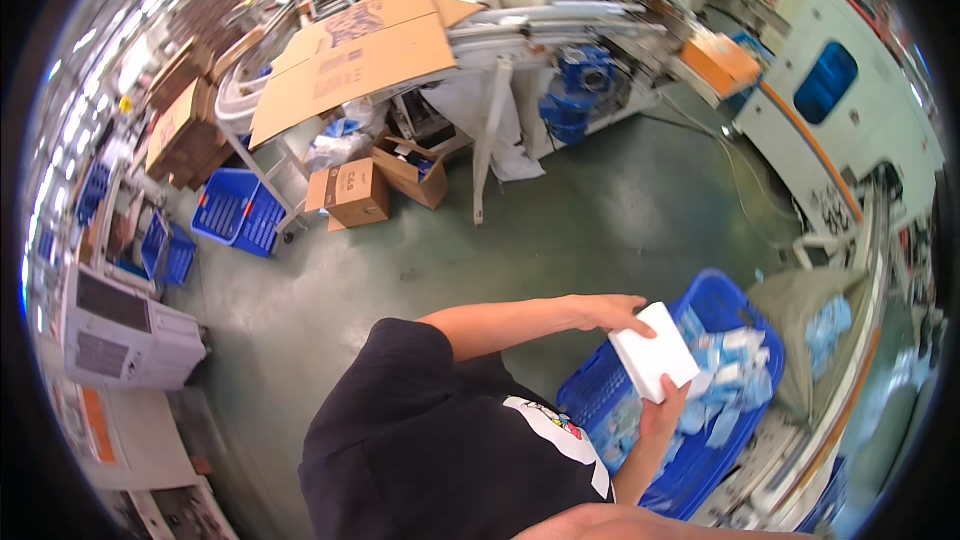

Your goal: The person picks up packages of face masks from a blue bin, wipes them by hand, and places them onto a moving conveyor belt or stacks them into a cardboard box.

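A plain white box-shaped block (654, 351) is held between my two hands above a blue plastic basket (705, 493). My left hand (616, 315) grips its upper left end, with the thumb across the top face. At its lower end, my right hand (664, 411) holds the edge, thumb up against the side. Below the block, the basket contains many loose light-blue and white pieces (727, 382), too small to identify for certain. What the block covers in the basket is hidden.
A fabric sack (817, 337) with light-blue pieces lies beside the basket, near a white machine (840, 90). Across the green floor stand cardboard cartons (360, 195), a blue crate (238, 214) and a table leg (487, 142). A flattened carton (360, 52) lies above them.
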